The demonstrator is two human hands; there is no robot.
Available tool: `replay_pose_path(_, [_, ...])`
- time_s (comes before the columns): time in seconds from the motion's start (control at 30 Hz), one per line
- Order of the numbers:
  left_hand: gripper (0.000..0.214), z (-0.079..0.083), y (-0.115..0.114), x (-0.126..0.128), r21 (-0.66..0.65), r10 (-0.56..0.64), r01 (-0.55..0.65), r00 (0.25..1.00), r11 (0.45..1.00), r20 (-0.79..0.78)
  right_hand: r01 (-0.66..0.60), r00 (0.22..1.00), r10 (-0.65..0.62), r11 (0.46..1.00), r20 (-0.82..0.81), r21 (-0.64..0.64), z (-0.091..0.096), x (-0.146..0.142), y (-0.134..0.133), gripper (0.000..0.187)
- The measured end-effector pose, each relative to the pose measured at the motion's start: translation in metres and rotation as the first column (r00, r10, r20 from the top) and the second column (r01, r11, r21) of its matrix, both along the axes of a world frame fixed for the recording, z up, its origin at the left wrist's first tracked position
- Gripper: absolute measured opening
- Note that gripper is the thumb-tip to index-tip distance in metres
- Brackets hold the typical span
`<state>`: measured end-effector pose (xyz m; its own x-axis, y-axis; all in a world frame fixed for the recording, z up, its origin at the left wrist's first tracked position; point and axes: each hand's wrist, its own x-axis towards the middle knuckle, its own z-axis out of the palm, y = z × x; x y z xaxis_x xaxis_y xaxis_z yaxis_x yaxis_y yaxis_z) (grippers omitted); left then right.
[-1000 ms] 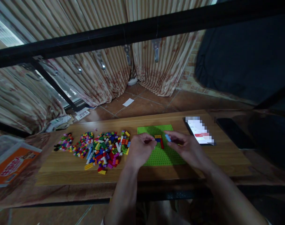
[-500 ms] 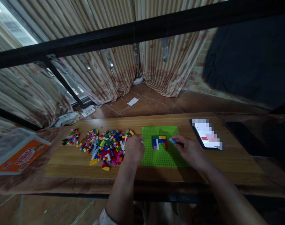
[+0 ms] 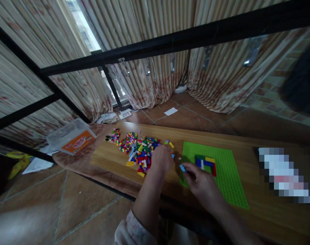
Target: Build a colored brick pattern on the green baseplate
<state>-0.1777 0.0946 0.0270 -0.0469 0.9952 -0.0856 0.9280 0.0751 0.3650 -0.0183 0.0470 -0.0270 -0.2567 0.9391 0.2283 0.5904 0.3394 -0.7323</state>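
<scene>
R hand (image 3: 199, 182) pinches blue brick (image 3: 182, 167) — box (image 3: 77, 143) label illegible.

**Around a wooden worktable**

A long wooden table (image 3: 111, 158) stands on a brown tiled floor (image 3: 55, 204). At its left end sits a clear plastic box with an orange label (image 3: 71, 137). Striped, stained curtains (image 3: 149, 85) hang behind, with daylight at a window (image 3: 83, 27). Black metal bars (image 3: 195, 35) cross overhead. A white paper slip (image 3: 170, 111) lies on the tiles. A pixelated screen (image 3: 284, 175) rests at the table's right.
</scene>
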Motion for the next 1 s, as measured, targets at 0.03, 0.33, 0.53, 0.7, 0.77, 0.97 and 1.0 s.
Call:
replay_pose_path(0.03, [0.029,0.001,0.001,-0.007,0.018,0.051,-0.051,0.999,0.999,0.015,0.012,1.0,-0.012,1.0,0.005,0.01,-0.003,-0.007,0.002,0.03])
replay_pose_path(0.33, [0.03,0.011,0.002,-0.085,0.061,0.398,-0.401,0.916,0.914,0.059,0.079,0.997,-0.079,0.997,0.009,-0.008,-0.018,-0.028,0.011,0.037])
replay_pose_path(0.53, [0.036,0.003,-0.004,-0.105,-0.07,0.386,-0.382,0.92,0.922,0.064,0.002,0.998,-0.006,0.999,-0.064,-0.053,-0.012,-0.027,0.012,0.029])
replay_pose_path(0.7, [0.039,-0.003,-0.001,-0.096,-0.07,0.343,-0.337,0.936,0.939,0.083,-0.013,0.995,0.01,0.999,-0.098,-0.032,-0.004,-0.024,0.013,0.024])
replay_pose_path(0.77, [0.039,-0.004,0.0,-0.094,-0.064,0.333,-0.329,0.94,0.942,0.069,-0.004,0.994,0.001,1.0,-0.112,-0.03,-0.001,-0.024,0.012,0.023])
replay_pose_path(0.97, [0.028,0.013,-0.002,-0.089,0.022,0.284,-0.287,0.955,0.958,0.081,-0.023,0.988,0.018,0.999,-0.151,-0.031,0.014,-0.027,0.006,0.022])
replay_pose_path(1.0, [0.026,0.017,-0.003,-0.082,0.055,0.254,-0.263,0.958,0.963,0.131,-0.018,0.986,0.013,0.999,-0.166,-0.029,0.017,-0.025,0.006,0.022])
